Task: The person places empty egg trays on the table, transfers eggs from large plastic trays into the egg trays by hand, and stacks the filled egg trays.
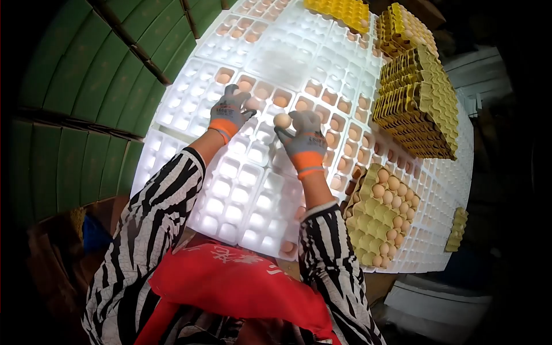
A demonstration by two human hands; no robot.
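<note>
My left hand [231, 109], in a grey glove with an orange cuff, curls its fingers and thumb about an egg [252, 103] low over a white foam egg tray [227, 172]. To its right, my right hand [305, 129], gloved the same way, grips a brown egg [282, 121] between thumb and fingers. The egg is above the tray's pockets. Beyond both hands, a row of pockets holds several eggs, among them an egg [280, 101] just past the right hand. The glove hides part of the egg at my left hand.
A yellow pulp tray [368, 221], partly filled with eggs, lies right of my right forearm. Behind it stands a tall stack of pulp trays [417, 103]. More yellow trays [339, 10] are at the far end. Green boxes [86, 69] line the left side.
</note>
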